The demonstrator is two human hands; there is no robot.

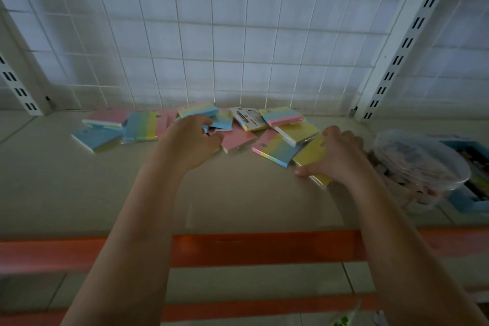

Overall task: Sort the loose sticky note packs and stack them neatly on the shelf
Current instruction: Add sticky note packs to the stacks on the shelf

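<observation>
Risks, left to right. At the far left of the shelf (79,180), the blue pack (95,137) and the pink pack (105,116) are lying half over each other beside a striped pack (143,126); we are judging that a careless sweep there could push them along the shelf.

Mid-pile: our left hand (193,140) is reaching into the overlapped heap, fingers curled over a pink pack (238,139) and the striped packs behind it. We cannot tell whether it is actually pinching one or only touching. Lifting a lower pack could be dragging the upper ones askew.

Right: our right hand (341,156) is gripping the yellow pack (311,153), thumb along the near edge, fingers over the far edge; the pack is lying flat on the shelf, touching a striped pack (275,152). Sliding it out could be nudging that neighbour, and the wrist is sitting near the clear plastic tub (423,167), which an elbow swing might knock.

Both forearms are extending forward over the orange shelf edge (264,246). The packs are scattered along the back, near the wire grid (238,34); none are stacked neatly yet.
</observation>
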